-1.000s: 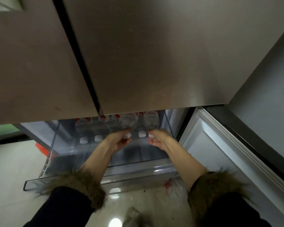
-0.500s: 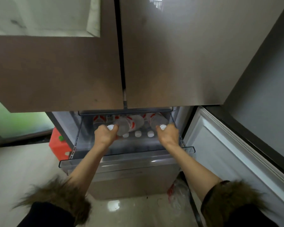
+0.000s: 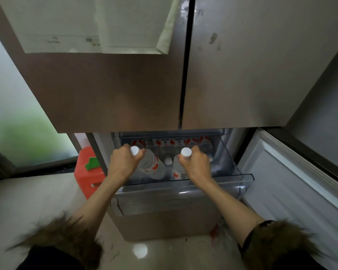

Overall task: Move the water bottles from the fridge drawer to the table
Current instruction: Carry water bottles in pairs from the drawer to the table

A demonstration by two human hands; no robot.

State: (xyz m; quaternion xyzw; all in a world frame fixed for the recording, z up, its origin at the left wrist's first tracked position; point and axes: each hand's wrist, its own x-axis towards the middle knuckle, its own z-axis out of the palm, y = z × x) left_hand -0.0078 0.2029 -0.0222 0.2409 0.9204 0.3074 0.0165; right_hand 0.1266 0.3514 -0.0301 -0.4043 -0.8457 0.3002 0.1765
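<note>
A clear plastic fridge drawer point(image 3: 242, 177) is pulled out below the closed upper doors. Inside it lie several clear water bottles with red labels and white caps, one loose cap end showing between my hands point(image 3: 168, 161). My left hand point(image 3: 123, 162) grips the neck of one water bottle point(image 3: 152, 165), its white cap poking above my fist. My right hand point(image 3: 196, 164) grips the neck of a second water bottle point(image 3: 177, 169) the same way. Both bottles are lifted clear of the row, bodies hanging down over the drawer's front.
The lower fridge door point(image 3: 293, 188) stands open at the right. A red plastic stool point(image 3: 88, 172) with a green piece sits on the floor left of the fridge. Papers point(image 3: 98, 26) hang on the upper left door. Glossy pale floor point(image 3: 37, 201) spreads below.
My head has risen and pulled back, showing more of the upper doors. Both hands went from reaching among the bottles to gripping one bottle each by the neck and lifting them.
</note>
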